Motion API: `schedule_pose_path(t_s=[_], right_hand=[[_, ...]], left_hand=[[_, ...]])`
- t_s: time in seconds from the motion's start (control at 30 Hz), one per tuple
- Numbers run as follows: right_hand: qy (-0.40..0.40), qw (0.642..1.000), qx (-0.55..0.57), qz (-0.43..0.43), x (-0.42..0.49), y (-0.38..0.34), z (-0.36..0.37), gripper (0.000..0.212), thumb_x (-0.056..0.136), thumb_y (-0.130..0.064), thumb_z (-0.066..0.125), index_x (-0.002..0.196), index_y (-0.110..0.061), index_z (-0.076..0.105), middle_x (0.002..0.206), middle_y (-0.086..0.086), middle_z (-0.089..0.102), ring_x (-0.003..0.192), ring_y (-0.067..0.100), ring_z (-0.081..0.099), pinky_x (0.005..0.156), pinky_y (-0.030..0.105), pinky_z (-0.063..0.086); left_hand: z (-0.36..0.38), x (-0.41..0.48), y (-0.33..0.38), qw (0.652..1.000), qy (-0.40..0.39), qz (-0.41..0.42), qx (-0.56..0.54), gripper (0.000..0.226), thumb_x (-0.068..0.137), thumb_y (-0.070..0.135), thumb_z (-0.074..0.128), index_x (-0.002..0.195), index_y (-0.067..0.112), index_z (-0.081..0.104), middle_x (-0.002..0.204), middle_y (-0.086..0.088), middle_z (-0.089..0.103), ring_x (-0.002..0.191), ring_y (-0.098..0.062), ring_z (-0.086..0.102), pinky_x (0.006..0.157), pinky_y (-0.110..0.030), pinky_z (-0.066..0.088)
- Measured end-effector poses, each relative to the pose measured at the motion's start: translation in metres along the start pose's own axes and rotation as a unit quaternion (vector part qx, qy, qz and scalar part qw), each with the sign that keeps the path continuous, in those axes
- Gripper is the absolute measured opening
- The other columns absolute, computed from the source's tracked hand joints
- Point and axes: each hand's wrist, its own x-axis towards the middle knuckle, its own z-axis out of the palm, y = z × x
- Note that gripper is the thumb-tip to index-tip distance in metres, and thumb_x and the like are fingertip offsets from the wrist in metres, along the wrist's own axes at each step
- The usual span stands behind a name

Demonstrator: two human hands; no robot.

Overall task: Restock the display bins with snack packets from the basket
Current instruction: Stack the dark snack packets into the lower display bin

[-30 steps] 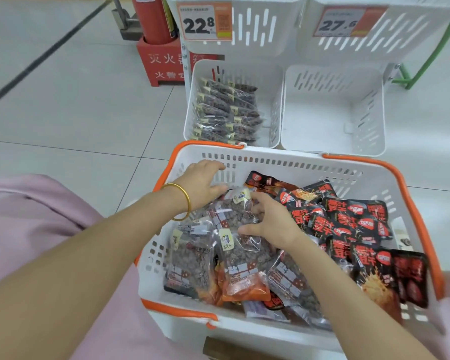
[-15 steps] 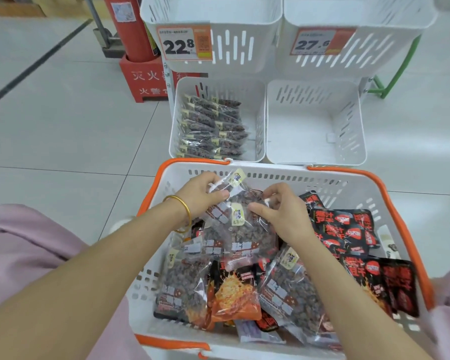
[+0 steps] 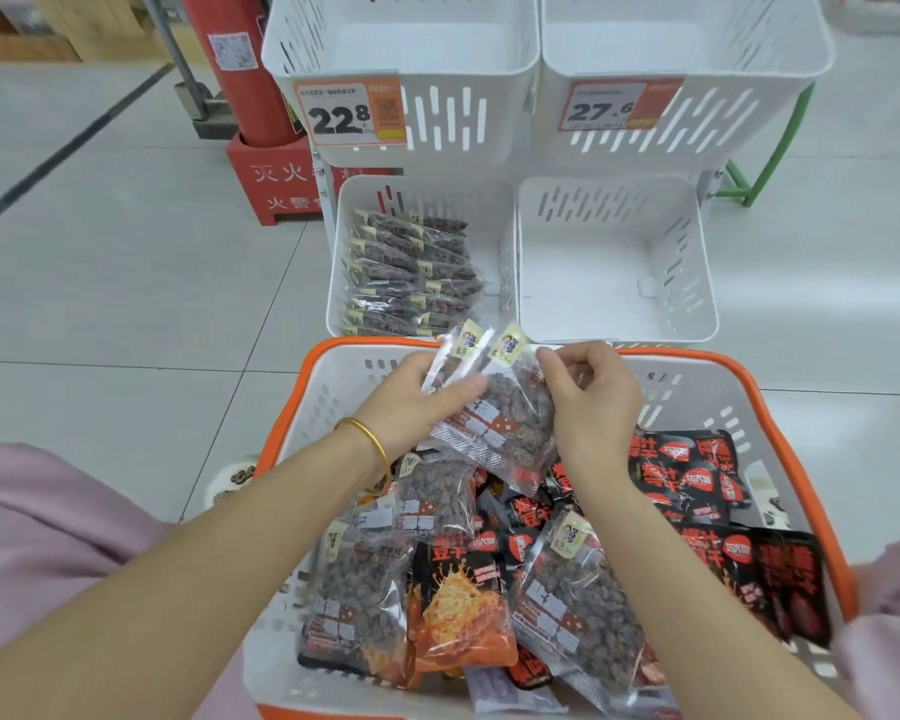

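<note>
Clear snack packets (image 3: 505, 418) are pinched between the left hand (image 3: 411, 402) and right hand (image 3: 591, 402), fingers curled around them, above the basket (image 3: 697, 392). Their long axis runs forward, labelled tops pointed at the display bins (image 3: 697, 283).

1. Open room is left inside the lower right bin (image 3: 593, 283), reachable from above.
2. The lower left bin (image 3: 437, 197) is filled to its front edge by stacked packets (image 3: 411, 272).
3. The back edges of both are overhung by the upper left bin (image 3: 401, 49) and upper right bin (image 3: 687, 49).
4. The basket (image 3: 775, 433) far edge lies just before the bins' front edges.
5. Above that edge, room is taken by the left hand (image 3: 411, 402), right hand (image 3: 593, 402) and held clear packets (image 3: 510, 418).
6. The left side is blocked by a red extinguisher stand (image 3: 276, 184).
</note>
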Motion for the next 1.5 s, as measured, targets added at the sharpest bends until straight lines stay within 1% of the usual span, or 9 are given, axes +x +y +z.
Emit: schedule_pose_path(t_s=[0.23, 0.33, 0.43, 0.6, 0.77, 0.93, 1.1, 1.37, 1.5], right_hand=[[-0.119, 0.990, -0.018, -0.076, 0.025, -0.010, 0.001, 0.014, 0.085, -0.035, 0.065, 0.094, -0.026, 0.061, 0.099, -0.012, 0.055, 0.095, 0.007, 0.052, 0.082, 0.024, 0.041], [-0.343, 0.939, -0.019, -0.027, 0.054, -0.019, -0.002, 0.062, 0.074, -0.044, 0.073, 0.129, -0.028, 0.049, 0.118, -0.015, 0.053, 0.109, 0.007, 0.055, 0.088, 0.028, 0.047], [-0.445, 0.890, -0.090, -0.041, 0.080, -0.030, 0.009, 0.097, 0.057, -0.047, 0.080, 0.141, -0.030, 0.035, 0.123, -0.013, 0.046, 0.108, 0.009, 0.053, 0.079, 0.027, 0.049], [-0.390, 0.893, -0.178, -0.139, 0.117, -0.038, 0.057, 0.077, 0.063, -0.041, 0.083, 0.131, -0.024, 0.051, 0.122, -0.004, 0.061, 0.108, 0.017, 0.058, 0.083, 0.039, 0.052], [-0.222, 0.905, -0.283, -0.229, 0.151, -0.036, 0.104, 0.057, 0.073, -0.041, 0.076, 0.126, -0.039, 0.054, 0.118, -0.012, 0.063, 0.107, 0.018, 0.058, 0.070, 0.027, 0.040], [-0.067, 0.818, -0.335, -0.462, 0.176, -0.025, 0.147, 0.038, 0.069, -0.017, 0.078, 0.105, -0.024, 0.066, 0.097, 0.000, 0.066, 0.084, 0.029, 0.060, 0.051, 0.026, 0.040], [0.071, 0.764, -0.347, -0.539, 0.191, -0.015, 0.204, 0.034, 0.076, -0.005, 0.067, 0.104, -0.022, 0.068, 0.091, -0.003, 0.067, 0.078, 0.023, 0.062, 0.051, 0.026, 0.040], [-0.041, 0.793, -0.356, -0.492, 0.190, -0.004, 0.255, 0.045, 0.077, -0.013, 0.044, 0.117, -0.014, 0.064, 0.115, 0.003, 0.068, 0.100, 0.024, 0.066, 0.057, 0.030, 0.054], [-0.041, 0.815, -0.305, -0.492, 0.186, 0.007, 0.221, 0.035, 0.077, -0.008, 0.064, 0.111, -0.015, 0.066, 0.112, 0.002, 0.068, 0.097, 0.025, 0.064, 0.065, 0.030, 0.052]], left_hand=[[-0.009, 0.010, 0.002, 0.998, 0.012, 0.046, 0.051, 0.063, 0.075, 0.025, 0.077, 0.128, 0.021, 0.045, 0.126, 0.007, 0.045, 0.118, -0.005, 0.041, 0.093, -0.019, 0.036], [-0.023, 0.021, 0.013, 0.996, -0.008, 0.068, 0.062, 0.048, 0.077, 0.017, 0.075, 0.113, 0.028, 0.045, 0.105, 0.012, 0.047, 0.091, 0.005, 0.046, 0.069, -0.002, 0.040], [-0.040, 0.042, 0.022, 0.993, 0.001, 0.088, 0.077, 0.050, 0.076, 0.014, 0.077, 0.112, 0.029, 0.045, 0.110, 0.010, 0.048, 0.098, -0.002, 0.046, 0.080, -0.012, 0.043], [-0.062, 0.091, 0.026, 0.990, 0.037, 0.121, 0.068, 0.054, 0.071, 0.010, 0.080, 0.113, 0.023, 0.048, 0.106, 0.006, 0.054, 0.099, -0.013, 0.053, 0.083, -0.028, 0.048], [-0.091, 0.146, -0.003, 0.943, 0.242, 0.150, 0.171, 0.068, 0.075, 0.025, 0.076, 0.133, 0.019, 0.041, 0.128, 0.000, 0.044, 0.122, -0.013, 0.039, 0.105, -0.026, 0.031], [-0.110, 0.183, -0.029, 0.921, 0.289, 0.142, 0.219, 0.048, 0.086, 0.013, 0.062, 0.131, 0.016, 0.045, 0.123, 0.001, 0.040, 0.124, -0.019, 0.034, 0.097, -0.012, 0.017], [-0.115, 0.200, -0.034, 0.905, 0.312, 0.183, 0.222, 0.049, 0.086, 0.004, 0.057, 0.132, 0.012, 0.043, 0.131, -0.005, 0.040, 0.123, -0.016, 0.033, 0.098, -0.009, 0.016], [-0.113, 0.206, -0.031, 0.899, 0.291, 0.229, 0.233, 0.053, 0.084, -0.002, 0.053, 0.133, 0.013, 0.040, 0.133, -0.003, 0.038, 0.126, -0.015, 0.033, 0.103, -0.010, 0.018], [-0.111, 0.212, -0.028, 0.904, 0.256, 0.222, 0.259, 0.060, 0.085, -0.002, 0.050, 0.141, 0.013, 0.033, 0.146, -0.001, 0.029, 0.135, -0.013, 0.024, 0.109, -0.014, 0.015]])
